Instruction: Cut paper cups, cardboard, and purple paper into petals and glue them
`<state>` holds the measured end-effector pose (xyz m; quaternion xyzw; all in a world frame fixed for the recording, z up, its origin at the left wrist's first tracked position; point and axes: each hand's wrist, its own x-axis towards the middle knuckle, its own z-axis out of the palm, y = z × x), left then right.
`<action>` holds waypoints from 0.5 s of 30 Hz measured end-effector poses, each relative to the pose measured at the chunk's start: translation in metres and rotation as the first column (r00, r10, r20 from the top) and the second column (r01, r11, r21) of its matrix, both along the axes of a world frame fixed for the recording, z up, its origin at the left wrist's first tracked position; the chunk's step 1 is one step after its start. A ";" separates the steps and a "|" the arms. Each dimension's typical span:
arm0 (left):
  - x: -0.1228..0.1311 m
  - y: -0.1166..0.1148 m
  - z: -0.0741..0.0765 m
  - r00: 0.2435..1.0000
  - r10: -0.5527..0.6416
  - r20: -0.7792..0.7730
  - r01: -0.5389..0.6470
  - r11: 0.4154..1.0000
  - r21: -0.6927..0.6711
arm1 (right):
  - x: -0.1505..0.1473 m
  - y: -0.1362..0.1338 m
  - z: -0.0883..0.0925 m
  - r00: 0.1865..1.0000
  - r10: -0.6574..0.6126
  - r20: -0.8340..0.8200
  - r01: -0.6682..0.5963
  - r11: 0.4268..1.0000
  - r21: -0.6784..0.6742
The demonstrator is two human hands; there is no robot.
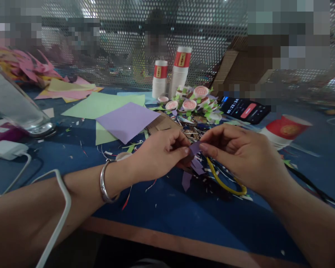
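Between my two hands is a small purple paper piece (195, 148), raised a little above the blue table. My left hand (167, 150), with a silver bangle at its wrist, pinches the piece's left side. The thumb and forefinger of my right hand (237, 152) grip its right side. Just below lie more purple paper scraps (187, 180). A yellow loop (226, 186), maybe a scissors handle, rests under my right hand; the rest of it is hidden. Beyond my left hand a purple paper sheet (128, 121) lies over green sheets (100, 106).
Stacked paper cups (180, 70) stand at the back beside a pile of small round paper pieces (189, 105). A phone (244, 109) and a tipped red-and-white cup (286, 130) are right. A glass (16, 100) and a white charger (7, 149) are left; its cable crosses my left forearm.
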<state>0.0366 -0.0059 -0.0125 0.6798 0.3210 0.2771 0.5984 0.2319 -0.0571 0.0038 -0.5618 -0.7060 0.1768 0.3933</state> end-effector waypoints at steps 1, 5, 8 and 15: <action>0.000 0.000 0.000 1.000 0.005 -0.008 -0.005 1.000 0.019 | 0.000 0.000 0.000 1.000 -0.002 -0.003 0.002 1.000 -0.002; -0.001 0.001 -0.001 0.999 0.019 -0.044 -0.016 0.997 0.072 | 0.000 0.000 0.000 1.000 -0.007 -0.024 0.008 0.999 0.038; -0.001 0.002 -0.001 0.999 0.033 -0.031 -0.032 0.999 0.044 | 0.001 0.000 0.001 0.998 -0.054 -0.031 0.056 0.996 0.070; 0.000 0.004 -0.004 0.985 0.145 0.088 -0.140 0.988 -0.063 | 0.002 0.001 -0.003 0.994 -0.017 -0.111 0.019 1.000 0.017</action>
